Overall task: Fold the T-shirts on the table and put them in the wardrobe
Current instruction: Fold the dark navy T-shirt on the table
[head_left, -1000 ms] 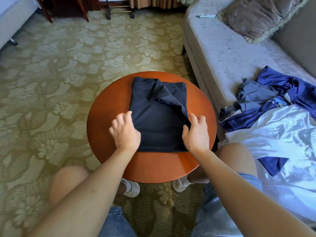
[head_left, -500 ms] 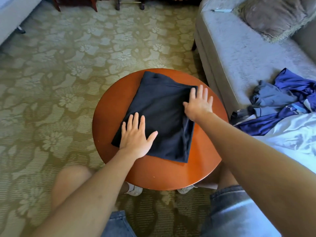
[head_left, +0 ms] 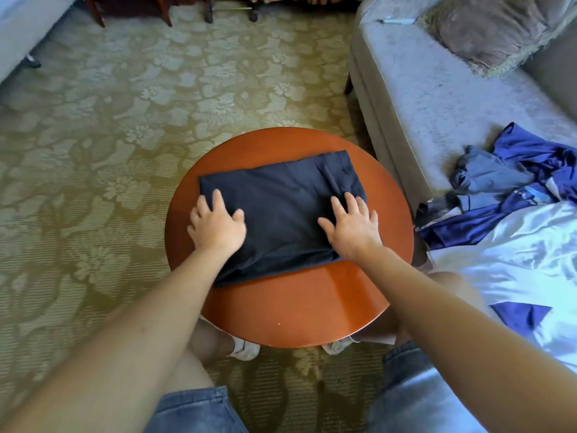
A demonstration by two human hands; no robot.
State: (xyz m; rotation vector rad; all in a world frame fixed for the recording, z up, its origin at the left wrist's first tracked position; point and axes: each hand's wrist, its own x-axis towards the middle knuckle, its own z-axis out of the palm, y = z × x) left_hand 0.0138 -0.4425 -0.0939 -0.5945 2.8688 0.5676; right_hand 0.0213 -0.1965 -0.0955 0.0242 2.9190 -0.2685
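Note:
A folded dark navy T-shirt (head_left: 281, 210) lies as a wide rectangle on the round reddish wooden table (head_left: 306, 307). My left hand (head_left: 217, 225) rests flat on the shirt's left end, fingers spread. My right hand (head_left: 351, 225) lies flat on its right end, fingers straight, beside a ridge of folded fabric. Neither hand grips the cloth. No wardrobe is in view.
To the right, a grey sofa (head_left: 437, 98) carries a heap of unfolded blue and grey clothes (head_left: 515, 179), a white garment (head_left: 515, 264) and a brown cushion (head_left: 487, 29). Patterned carpet (head_left: 125, 135) surrounds the table. Dark furniture legs (head_left: 131, 10) stand at the back.
The shirt has turned from lying lengthwise away from me to lying crosswise on the table. Both hands went from its near edge to lying flat on its left and right ends.

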